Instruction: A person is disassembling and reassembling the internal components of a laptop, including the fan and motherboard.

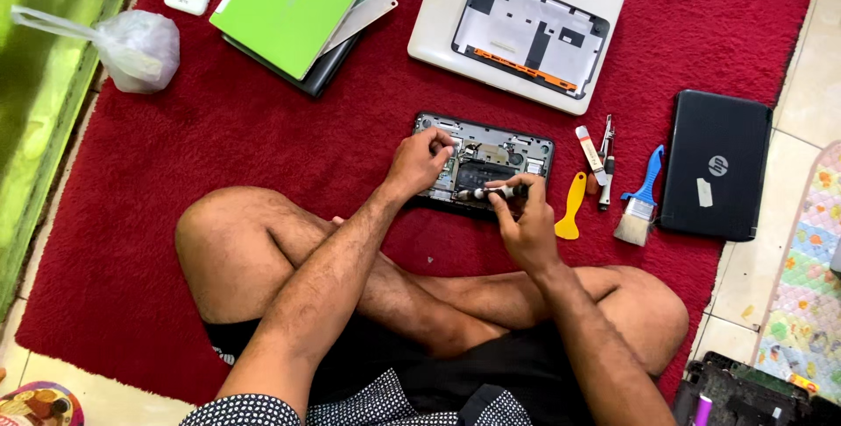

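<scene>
My left hand [419, 161] rests on the small opened black laptop base [484, 163], fingers curled on its left edge, grip closed on nothing I can see. My right hand [523, 216] pinches a slim silver-tipped screwdriver [491, 191] lying across the base, which sits on the red carpet [263, 128] before my crossed legs.

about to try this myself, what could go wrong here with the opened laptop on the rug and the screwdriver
Small screws could drop into the red rug pile and be hard to find; no tray shows. The opened laptop base lies on soft rug, steadied only by the left hand, so it may shift and the screwdriver in the right hand could slip onto the exposed parts. Carpet may also carry static.
</scene>
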